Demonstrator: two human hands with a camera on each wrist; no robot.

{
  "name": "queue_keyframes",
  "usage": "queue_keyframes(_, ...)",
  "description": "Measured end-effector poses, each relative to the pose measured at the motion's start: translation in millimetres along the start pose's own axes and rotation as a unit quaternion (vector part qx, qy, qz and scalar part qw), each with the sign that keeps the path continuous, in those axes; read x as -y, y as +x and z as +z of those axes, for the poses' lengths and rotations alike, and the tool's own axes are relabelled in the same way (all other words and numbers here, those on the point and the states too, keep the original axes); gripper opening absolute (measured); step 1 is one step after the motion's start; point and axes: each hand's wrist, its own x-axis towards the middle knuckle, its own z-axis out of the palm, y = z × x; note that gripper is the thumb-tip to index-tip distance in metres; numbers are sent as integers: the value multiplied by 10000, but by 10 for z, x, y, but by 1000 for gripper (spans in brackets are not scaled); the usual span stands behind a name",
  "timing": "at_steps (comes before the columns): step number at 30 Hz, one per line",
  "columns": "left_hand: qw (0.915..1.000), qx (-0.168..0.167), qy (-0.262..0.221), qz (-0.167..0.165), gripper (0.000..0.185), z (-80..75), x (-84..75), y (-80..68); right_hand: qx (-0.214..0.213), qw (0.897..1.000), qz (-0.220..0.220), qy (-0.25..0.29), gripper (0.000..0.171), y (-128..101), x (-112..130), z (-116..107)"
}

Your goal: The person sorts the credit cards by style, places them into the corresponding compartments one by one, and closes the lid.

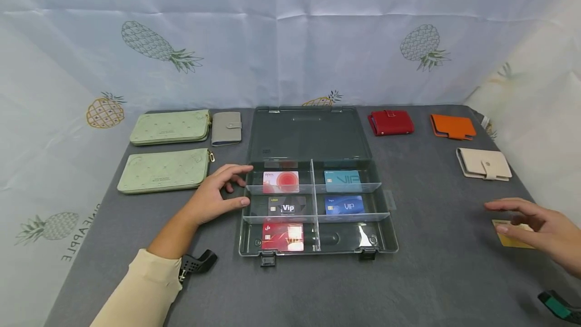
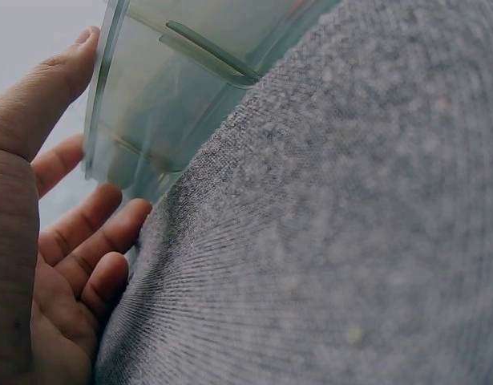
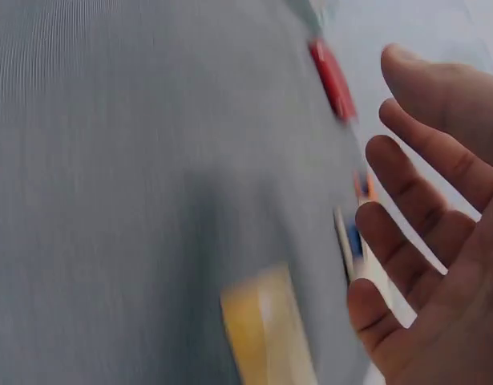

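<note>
A dark translucent divided box (image 1: 394, 236) lies with its lid (image 1: 308, 135) folded back. My left hand (image 1: 213, 193) rests at its left side, index fingertip and thumb against the wall, the other fingers loosely bent. My right hand (image 1: 544, 226) hovers at the far right over a gold card (image 1: 515, 240) lying on the table; its fingers are relaxed, and it holds nothing. Inside the box lie a pink card (image 1: 274, 181), a teal card (image 1: 341, 179), a dark grey card (image 1: 287, 207), a blue card (image 1: 344, 205) and, front left, a red card (image 1: 282, 238).
Two pale green wallets (image 1: 163, 169) and a grey card holder (image 1: 226, 127) lie back left. At the back right are a red wallet (image 1: 391, 122), an orange one (image 1: 452, 126) and a cream one (image 1: 483, 163). A patterned curtain (image 1: 290, 44) hangs behind the grey table (image 1: 290, 291).
</note>
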Motion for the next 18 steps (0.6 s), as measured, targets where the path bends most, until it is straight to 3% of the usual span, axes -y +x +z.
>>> queue_keyframes(5, 10000, 3, -25, 6, 71, 9, 1, -3, -70, 9989, 226, -416, 67, -45, -474, -88)
queue_keyframes(8, 10000, -13, -16, 28, 71, 11, 13, -6, -10, 9978, 103, -659, 80, -46, -654, -106)
queue_keyframes(12, 10000, 7, -18, -23, 71, 12, 18, -9, 72, 9942, -99, -1071, 86, -24, -752, -93)
queue_keyframes(18, 10000, 10, -31, -36, 72, 13, 12, 6, -371, 9858, -147, -1629, 84, -6, -778, -77)
